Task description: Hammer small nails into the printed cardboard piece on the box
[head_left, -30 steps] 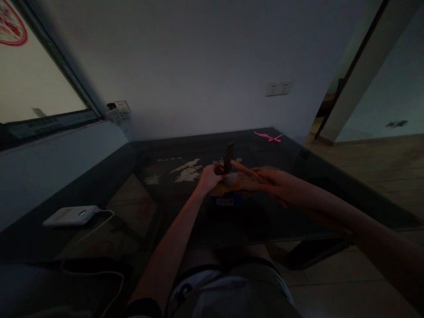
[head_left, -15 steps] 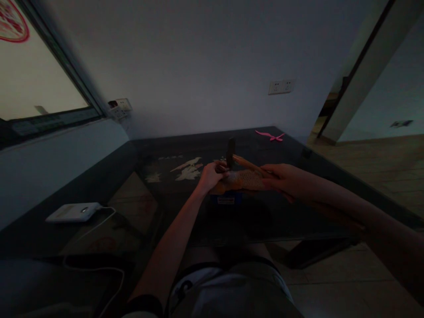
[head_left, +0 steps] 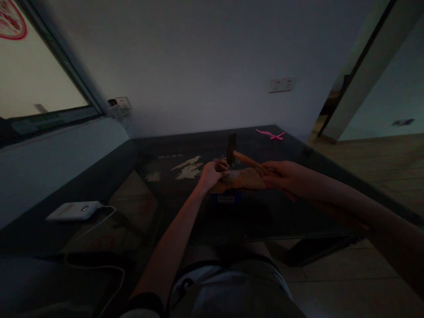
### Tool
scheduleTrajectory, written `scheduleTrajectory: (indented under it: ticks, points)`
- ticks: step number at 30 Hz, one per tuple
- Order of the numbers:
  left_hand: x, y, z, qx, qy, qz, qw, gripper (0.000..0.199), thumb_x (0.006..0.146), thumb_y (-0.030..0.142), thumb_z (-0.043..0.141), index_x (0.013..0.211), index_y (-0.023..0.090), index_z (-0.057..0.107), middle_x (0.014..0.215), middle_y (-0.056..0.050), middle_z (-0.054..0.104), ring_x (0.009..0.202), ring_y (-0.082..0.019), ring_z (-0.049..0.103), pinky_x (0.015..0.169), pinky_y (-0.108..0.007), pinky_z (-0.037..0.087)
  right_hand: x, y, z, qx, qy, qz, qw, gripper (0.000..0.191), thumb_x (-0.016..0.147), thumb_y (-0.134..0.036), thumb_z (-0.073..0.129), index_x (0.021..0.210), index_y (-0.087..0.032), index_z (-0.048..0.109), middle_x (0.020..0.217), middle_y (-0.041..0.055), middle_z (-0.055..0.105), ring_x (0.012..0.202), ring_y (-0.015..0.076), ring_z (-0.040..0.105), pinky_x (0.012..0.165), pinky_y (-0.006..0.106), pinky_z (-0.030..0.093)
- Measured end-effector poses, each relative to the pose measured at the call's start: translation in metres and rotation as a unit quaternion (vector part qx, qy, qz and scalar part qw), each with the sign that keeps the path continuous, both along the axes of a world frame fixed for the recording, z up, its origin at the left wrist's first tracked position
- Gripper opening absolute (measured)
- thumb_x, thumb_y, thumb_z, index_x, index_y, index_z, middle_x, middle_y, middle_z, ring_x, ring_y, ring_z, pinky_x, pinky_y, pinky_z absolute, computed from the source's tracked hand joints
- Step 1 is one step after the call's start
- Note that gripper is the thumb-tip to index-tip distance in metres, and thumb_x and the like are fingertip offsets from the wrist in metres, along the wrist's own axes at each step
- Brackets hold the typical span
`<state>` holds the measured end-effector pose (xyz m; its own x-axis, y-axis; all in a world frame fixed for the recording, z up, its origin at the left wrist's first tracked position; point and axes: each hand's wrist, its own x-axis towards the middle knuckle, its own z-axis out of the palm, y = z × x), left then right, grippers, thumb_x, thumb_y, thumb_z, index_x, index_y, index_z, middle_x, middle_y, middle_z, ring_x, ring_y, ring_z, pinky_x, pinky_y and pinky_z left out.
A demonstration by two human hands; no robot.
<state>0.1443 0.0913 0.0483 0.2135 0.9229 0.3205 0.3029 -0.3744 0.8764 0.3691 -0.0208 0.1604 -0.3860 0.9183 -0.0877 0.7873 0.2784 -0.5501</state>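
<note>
My right hand is closed around the wooden handle of a hammer. The hammer's dark head stands upright, just past my left fingertips and slightly raised. My left hand is curled in a pinch at the left end of a tan, dotted piece; what lies between its fingers is too dark to make out. Beneath that tan piece sits a blue box with a pale label. The tan piece extends rightward to just below my right hand.
The dark glossy table carries a pale bird-and-flower pattern. A white power bank with a white cable lies on the left. A pink propeller-like piece lies near the back right edge. The wall has sockets.
The hammer head has risen slightly, and my right hand with it. My left hand, the tan piece and the blue box hold nearly the same place.
</note>
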Motion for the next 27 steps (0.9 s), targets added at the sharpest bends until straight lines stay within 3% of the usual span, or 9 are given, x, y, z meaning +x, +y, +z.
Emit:
scheduleTrajectory:
  ticks: [7, 11, 16, 20, 25, 27]
  points:
    - [0.001, -0.001, 0.001, -0.01, 0.006, -0.002, 1.0, 0.023, 0.064, 0.009, 0.073, 0.084, 0.015, 0.064, 0.074, -0.001, 0.069, 0.071, -0.015, 0.065, 0.068, -0.026, 0.051, -0.005, 0.002, -0.01, 0.016, 0.013, 0.031, 0.999, 0.034, 0.087, -0.031, 0.044, 0.111, -0.013, 0.061, 0.079, 0.0051, 0.065, 0.043, 0.0109, 0.054, 0.037, 0.021, 0.039]
    - [0.0, -0.002, 0.003, -0.008, 0.014, 0.002, 1.0, 0.021, 0.066, 0.013, 0.073, 0.085, 0.014, 0.064, 0.075, -0.003, 0.069, 0.071, -0.015, 0.065, 0.069, -0.026, 0.051, -0.001, -0.002, -0.005, -0.007, 0.016, -0.006, 1.0, 0.029, 0.087, -0.029, 0.045, 0.106, -0.013, 0.06, 0.06, -0.0024, 0.055, 0.034, 0.0084, 0.047, 0.034, 0.02, 0.036]
    - [0.0, -0.002, 0.003, -0.006, 0.013, 0.002, 1.0, 0.021, 0.066, 0.015, 0.074, 0.084, 0.014, 0.065, 0.075, -0.003, 0.069, 0.071, -0.015, 0.065, 0.069, -0.027, 0.051, -0.003, -0.007, -0.003, 0.006, 0.04, -0.01, 0.999, 0.021, 0.086, -0.029, 0.046, 0.094, -0.015, 0.059, 0.055, -0.0053, 0.049, 0.033, 0.0073, 0.045, 0.032, 0.018, 0.034]
    - [0.0, -0.001, 0.001, -0.013, -0.013, -0.015, 1.0, 0.022, 0.064, 0.01, 0.073, 0.085, 0.014, 0.064, 0.075, -0.002, 0.069, 0.071, -0.014, 0.065, 0.069, -0.027, 0.051, -0.005, -0.007, -0.01, 0.008, 0.06, 0.013, 0.998, 0.03, 0.085, -0.027, 0.045, 0.108, -0.014, 0.06, 0.068, -0.0007, 0.058, 0.034, 0.0065, 0.046, 0.032, 0.019, 0.036]
    - [-0.001, 0.003, -0.004, -0.005, -0.04, -0.024, 0.999, 0.019, 0.064, 0.014, 0.074, 0.081, 0.014, 0.064, 0.076, -0.003, 0.069, 0.073, -0.015, 0.065, 0.073, -0.029, 0.051, 0.009, -0.015, -0.023, 0.004, 0.124, -0.012, 0.992, 0.043, 0.086, -0.033, 0.048, 0.126, -0.017, 0.053, 0.067, -0.0021, 0.058, 0.035, 0.0076, 0.045, 0.032, 0.019, 0.037]
    - [-0.002, 0.005, -0.004, -0.016, -0.062, -0.037, 0.997, 0.021, 0.063, 0.014, 0.075, 0.082, 0.014, 0.064, 0.08, -0.004, 0.069, 0.076, -0.015, 0.065, 0.075, -0.03, 0.052, 0.017, -0.023, -0.03, 0.029, 0.16, -0.031, 0.986, 0.046, 0.086, -0.037, 0.051, 0.128, -0.02, 0.052, 0.075, 0.0, 0.062, 0.041, 0.0089, 0.049, 0.036, 0.02, 0.04]
